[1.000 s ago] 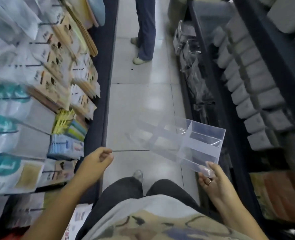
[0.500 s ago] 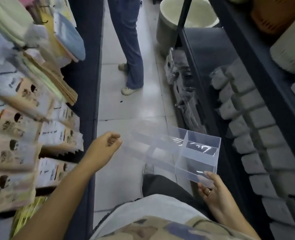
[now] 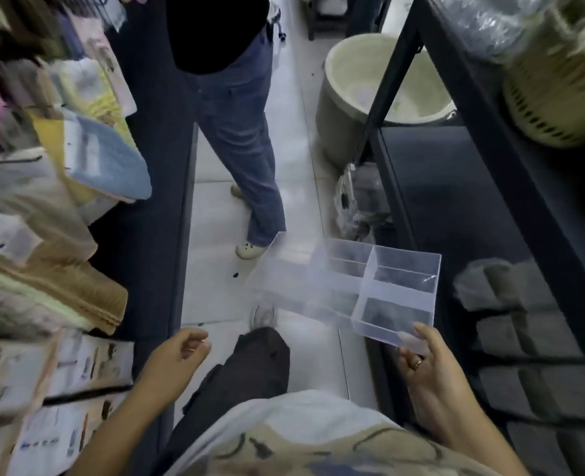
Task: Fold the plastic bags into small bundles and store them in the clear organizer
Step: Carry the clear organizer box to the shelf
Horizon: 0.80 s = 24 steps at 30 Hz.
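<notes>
Right hand (image 3: 428,365): fingers pinched on the near corner of the organizer (image 3: 397,297), thumb on top of the rim, ring visible on one finger. Organizer is held out level above the floor (image 3: 318,348), in the aisle, just beside the dark shelf (image 3: 432,207) on the right.

Left hand (image 3: 177,355): loosely curled, fingers half bent toward the palm, holding nothing, touching nothing; it hangs over the aisle, well apart from the organizer.

Organizer: clear, divided into several compartments; the right-hand compartments show nothing inside (left part motion-blurred, contents cannot be told).

Other container: a round pale bucket (image 3: 363,97) stands on the floor at the far end of the shelf; inside looks bare.

Another person's jeans (image 3: 246,159) stand ahead in the aisle. Packaged goods (image 3: 88,139) hang on the left.
</notes>
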Tool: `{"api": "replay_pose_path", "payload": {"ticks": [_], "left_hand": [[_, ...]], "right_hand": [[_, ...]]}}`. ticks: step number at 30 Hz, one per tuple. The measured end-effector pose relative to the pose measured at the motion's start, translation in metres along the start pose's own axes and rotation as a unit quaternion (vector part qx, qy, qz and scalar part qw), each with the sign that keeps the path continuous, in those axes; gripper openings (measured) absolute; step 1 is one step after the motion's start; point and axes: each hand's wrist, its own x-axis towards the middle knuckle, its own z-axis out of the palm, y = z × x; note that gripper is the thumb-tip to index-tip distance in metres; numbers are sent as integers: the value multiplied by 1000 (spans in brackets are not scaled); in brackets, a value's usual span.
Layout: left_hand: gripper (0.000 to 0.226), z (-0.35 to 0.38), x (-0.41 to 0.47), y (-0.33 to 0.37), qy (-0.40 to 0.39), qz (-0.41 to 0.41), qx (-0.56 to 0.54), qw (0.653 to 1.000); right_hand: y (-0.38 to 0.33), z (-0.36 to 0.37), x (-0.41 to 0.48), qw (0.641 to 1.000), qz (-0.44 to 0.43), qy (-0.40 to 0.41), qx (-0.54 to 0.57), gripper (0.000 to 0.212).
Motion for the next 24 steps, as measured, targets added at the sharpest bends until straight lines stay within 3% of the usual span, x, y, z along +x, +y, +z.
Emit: {"api": "replay_pose_path", "payload": {"ticks": [4, 9, 15, 24], "left_hand": [[12, -38, 114, 84, -12, 44, 33, 998], [15, -59, 241, 231, -34, 126, 85, 988], [19, -31, 373, 392, -67, 215, 102, 969], [23, -2, 544, 559, -30, 242, 85, 966]], "right_hand": [[-51, 67, 60, 999, -15, 16, 31, 13], [-117, 140, 122, 997, -16, 26, 72, 6], [-197, 208, 209, 995, -24, 42, 82, 7], [-321, 288, 342, 1000, 0, -17, 18, 9]]}}
